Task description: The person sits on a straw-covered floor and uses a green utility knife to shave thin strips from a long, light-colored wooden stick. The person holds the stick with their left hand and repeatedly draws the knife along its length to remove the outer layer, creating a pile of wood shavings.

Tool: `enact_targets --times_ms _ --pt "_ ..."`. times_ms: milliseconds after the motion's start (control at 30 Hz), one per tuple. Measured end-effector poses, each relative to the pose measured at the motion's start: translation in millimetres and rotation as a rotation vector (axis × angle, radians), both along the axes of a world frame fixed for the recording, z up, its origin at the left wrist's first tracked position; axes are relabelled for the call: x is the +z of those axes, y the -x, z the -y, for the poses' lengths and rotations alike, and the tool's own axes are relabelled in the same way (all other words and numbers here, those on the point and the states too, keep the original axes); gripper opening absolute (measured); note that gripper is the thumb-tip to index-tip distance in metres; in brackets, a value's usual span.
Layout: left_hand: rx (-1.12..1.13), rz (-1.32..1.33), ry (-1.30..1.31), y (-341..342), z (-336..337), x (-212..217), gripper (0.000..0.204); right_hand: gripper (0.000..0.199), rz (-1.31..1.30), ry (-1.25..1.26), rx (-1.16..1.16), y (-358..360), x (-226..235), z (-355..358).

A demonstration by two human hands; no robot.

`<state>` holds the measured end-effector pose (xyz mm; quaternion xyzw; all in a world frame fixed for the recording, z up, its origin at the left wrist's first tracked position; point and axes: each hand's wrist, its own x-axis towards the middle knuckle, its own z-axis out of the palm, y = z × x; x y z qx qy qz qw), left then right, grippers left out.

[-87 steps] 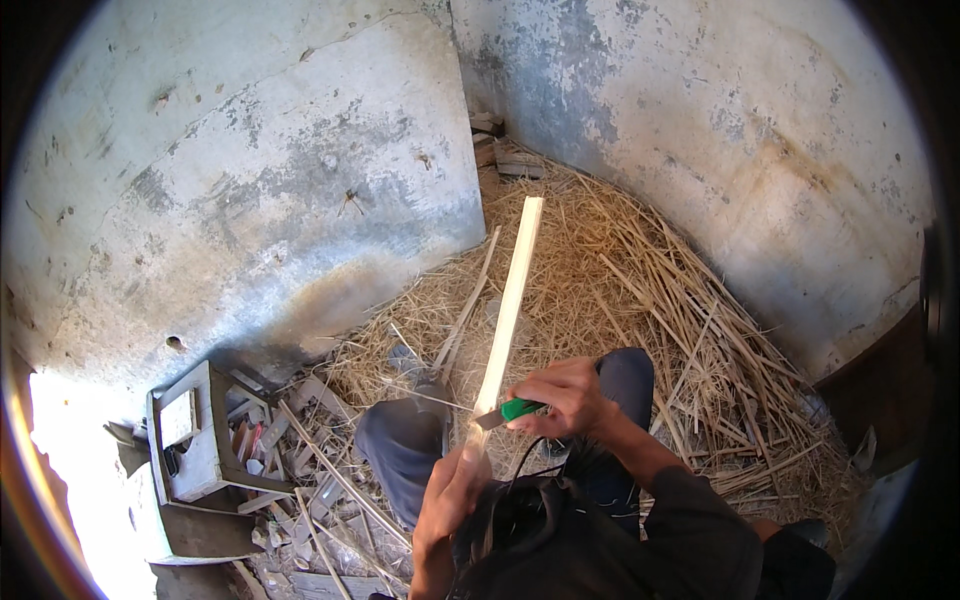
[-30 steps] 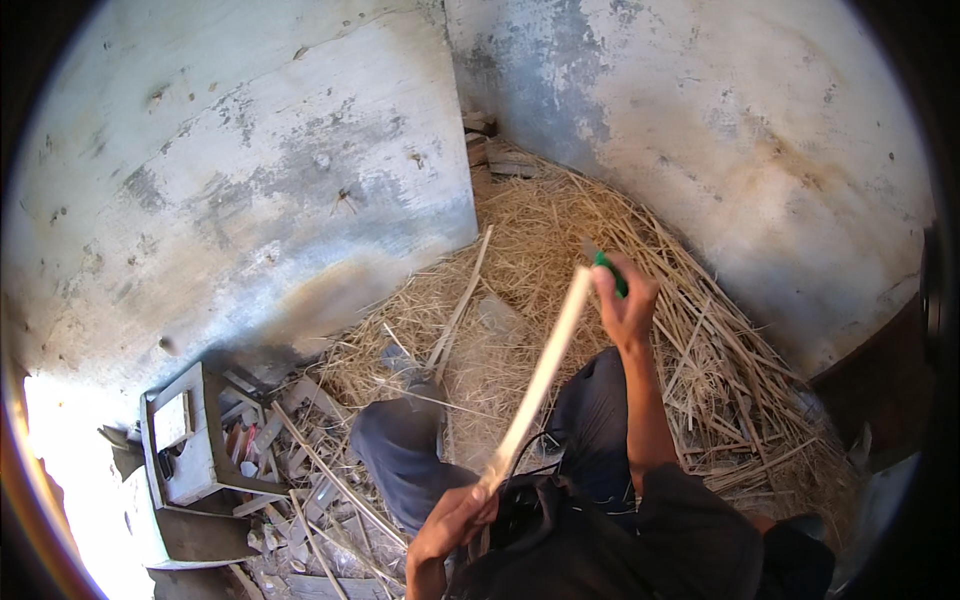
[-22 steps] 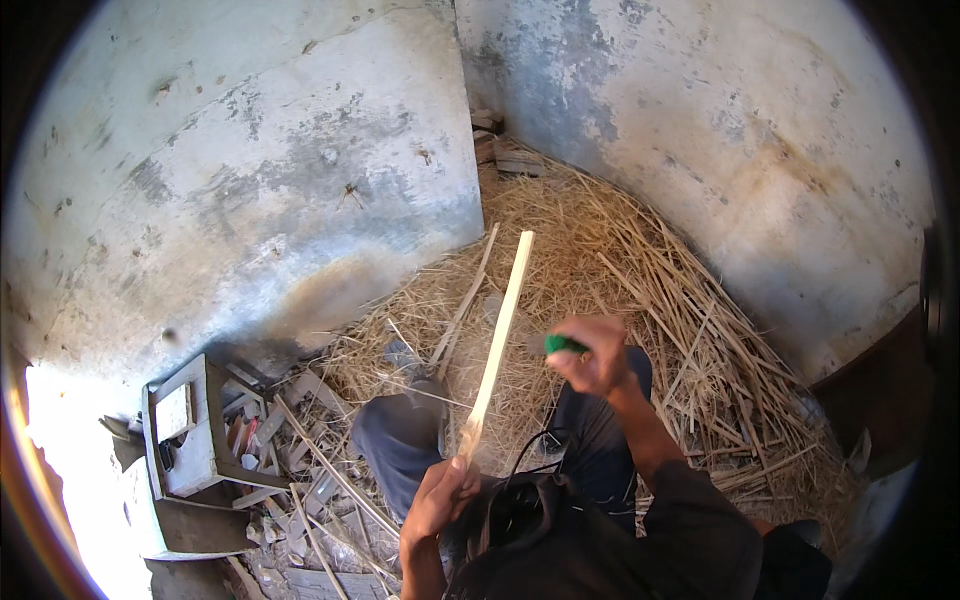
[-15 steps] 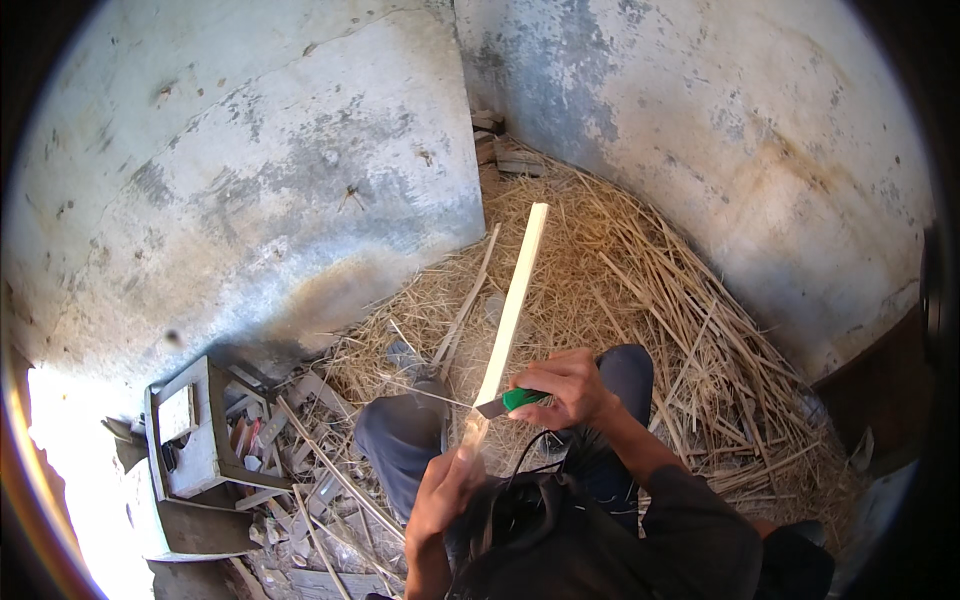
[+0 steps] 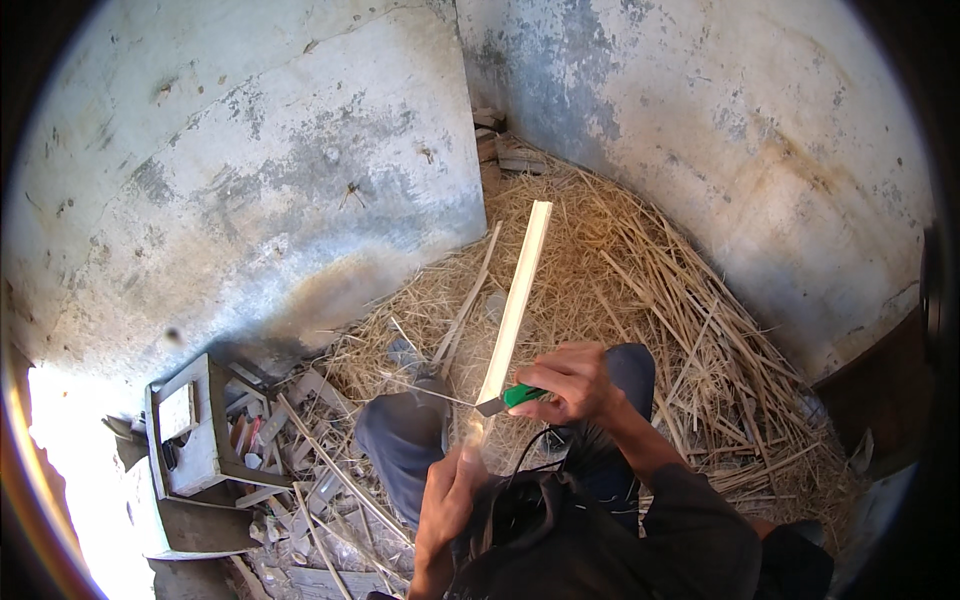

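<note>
- Setting: corner of rough plastered walls [image 5: 250, 180], grey and blotched, weathered; floor heaped with dry straw [image 5: 640, 290], pale gold, stalks lying crosswise.
- At 8 o'clock: small grey wooden box frame [image 5: 185, 440], open-sided, with scraps and offcuts [image 5: 300, 470] strewn just beside it.
- At 6 o'clock: left hand [image 5: 450, 495], clenched around the near end of the pale strip; grip firm, fingers wrapped.
- Centre, running toward 12 o'clock: long pale strip of split wood or cane [image 5: 515, 300], flat, straight, smooth-faced, held tilted above the straw and between the person's knees [image 5: 400, 440].
- Just right of centre: right hand [image 5: 575, 380], closed on a green-handled knife [image 5: 510, 398], blade touching the strip near its lower end.
- At 12 o'clock: small stack of bricks or stone pieces [image 5: 505, 150] against the wall.
- Risk, as judged: blade lies close to the left hand and above the thighs; a slip off the smooth strip could cut either. The strip could split unevenly if the blade digs into the grain.
</note>
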<state>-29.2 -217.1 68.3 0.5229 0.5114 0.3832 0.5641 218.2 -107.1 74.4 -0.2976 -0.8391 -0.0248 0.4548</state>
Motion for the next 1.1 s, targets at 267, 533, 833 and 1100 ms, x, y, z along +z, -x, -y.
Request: enact_targets --times_ms 267,533,833,1100 --pt "-0.152 0.126 0.194 18 29 -5 0.061 0.036 -0.479 0.175 -0.423 -80 -4 -53" --pt "-0.024 -0.013 -0.041 14 2 -17 0.048 0.037 -0.152 0.116 0.081 -15 -5 -3" --pt "0.030 -0.041 -0.130 -4 2 7 0.040 0.040 -0.091 0.027 0.045 3 3 3" --pt "0.001 -0.030 -0.036 1 6 3 0.045 0.043 -0.019 -0.037 -0.021 -3 7 3"
